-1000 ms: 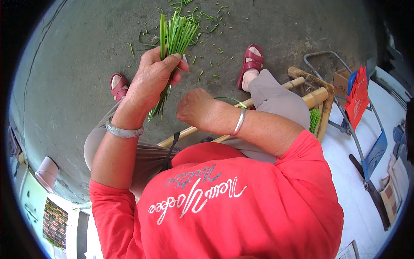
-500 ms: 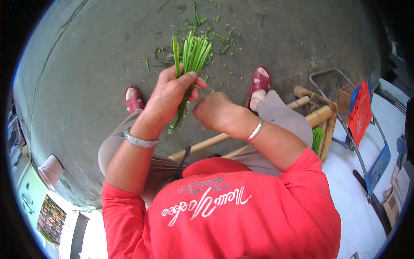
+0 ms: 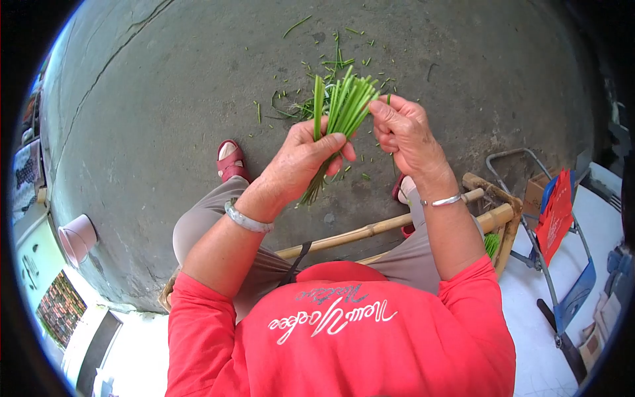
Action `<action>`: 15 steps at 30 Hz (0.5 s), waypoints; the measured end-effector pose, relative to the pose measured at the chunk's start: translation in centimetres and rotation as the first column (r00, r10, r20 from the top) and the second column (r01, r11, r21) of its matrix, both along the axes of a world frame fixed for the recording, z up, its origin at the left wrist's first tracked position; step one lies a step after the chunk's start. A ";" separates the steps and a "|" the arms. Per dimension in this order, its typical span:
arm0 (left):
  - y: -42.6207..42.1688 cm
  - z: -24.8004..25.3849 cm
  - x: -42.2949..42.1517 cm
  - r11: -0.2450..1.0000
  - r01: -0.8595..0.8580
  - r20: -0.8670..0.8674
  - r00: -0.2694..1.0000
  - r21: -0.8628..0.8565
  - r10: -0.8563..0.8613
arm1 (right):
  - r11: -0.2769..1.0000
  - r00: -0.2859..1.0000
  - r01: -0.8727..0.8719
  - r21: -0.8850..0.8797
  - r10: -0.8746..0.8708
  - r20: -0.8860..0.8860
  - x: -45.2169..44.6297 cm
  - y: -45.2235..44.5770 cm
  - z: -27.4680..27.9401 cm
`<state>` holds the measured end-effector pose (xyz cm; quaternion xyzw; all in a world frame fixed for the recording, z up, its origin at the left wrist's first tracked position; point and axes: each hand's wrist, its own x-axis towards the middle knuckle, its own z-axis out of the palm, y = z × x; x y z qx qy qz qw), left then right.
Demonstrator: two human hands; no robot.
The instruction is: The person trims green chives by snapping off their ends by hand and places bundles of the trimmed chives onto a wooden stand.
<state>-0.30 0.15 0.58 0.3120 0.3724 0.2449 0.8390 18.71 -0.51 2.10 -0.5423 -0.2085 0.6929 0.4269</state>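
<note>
My left hand (image 3: pixel 316 151) is wrapped round a bunch of thin green stems, which look like chive stalks (image 3: pixel 348 106). Their cut ends fan out above my fingers, and the darker tails hang below. One stalk stands a little apart on the left side of the bunch. Beside the upper right ends, my right hand (image 3: pixel 405 132) is closed in a pinch. A single green stem (image 3: pixel 389 99) shows at its fingertips, with most of it hidden by the fingers. Cut bits and a few longer stems (image 3: pixel 340 63) lie scattered on the concrete floor beyond the bunch.
A bamboo frame (image 3: pixel 370 231) runs beside my legs. More green stems (image 3: pixel 491 243) show at its right end. On the right stands a metal-framed folding chair (image 3: pixel 575 291) with a red bag (image 3: pixel 555 212). A pinkish bucket (image 3: pixel 78 239) is at the left.
My right hand has moved up and right, from below the bunch to beside its upper ends, and now pinches a stem. The view has shifted, and the bunch leans further right.
</note>
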 end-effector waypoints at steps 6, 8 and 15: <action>-0.2 0.2 0.3 0.996 -0.064 0.006 0.998 -0.057 0.064 | 0.996 0.999 -0.024 0.085 0.026 -0.021 0.6 -0.4 -0.4; -0.2 0.2 0.5 0.997 -0.078 -0.002 0.997 -0.024 0.078 | 0.997 1.000 -0.012 0.073 0.010 0.027 0.3 -0.4 0.0; -0.1 0.0 0.4 0.999 -0.047 -0.087 0.995 0.007 0.048 | 0.996 0.985 -0.071 0.058 0.061 0.160 0.4 -0.4 0.4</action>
